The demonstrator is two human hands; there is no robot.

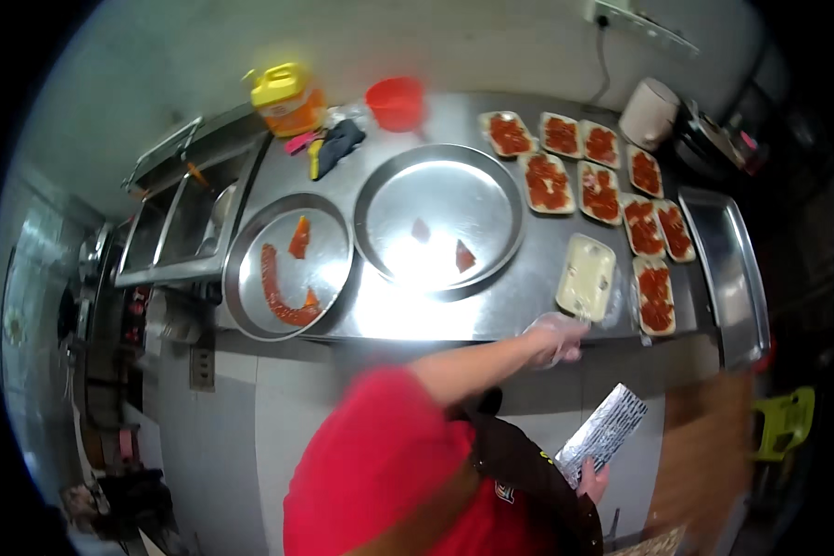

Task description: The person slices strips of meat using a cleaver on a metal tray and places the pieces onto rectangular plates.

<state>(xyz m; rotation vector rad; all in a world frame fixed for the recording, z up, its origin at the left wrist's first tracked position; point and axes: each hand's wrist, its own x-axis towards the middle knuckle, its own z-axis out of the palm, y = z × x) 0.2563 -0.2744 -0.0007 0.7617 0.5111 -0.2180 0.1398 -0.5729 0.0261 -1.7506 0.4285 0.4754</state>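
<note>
My left hand, in a clear plastic glove, is at the table's front edge, just below an empty cream-coloured tray. Whether its fingers touch the tray's near end is unclear. Clear plastic film lies along the tray's right side. Lower down, in front of my dark apron, my right hand holds a flat silver foil-like packet with rows of dark markings. Several similar trays filled with orange-red food pieces stand behind and to the right of the empty one.
A large round metal pan holds two small pieces; a smaller pan holds a curved orange-red strip and chunks. Behind them stand a yellow-capped jug, dark gloves and a red plastic basin. A metal tray bounds the right end.
</note>
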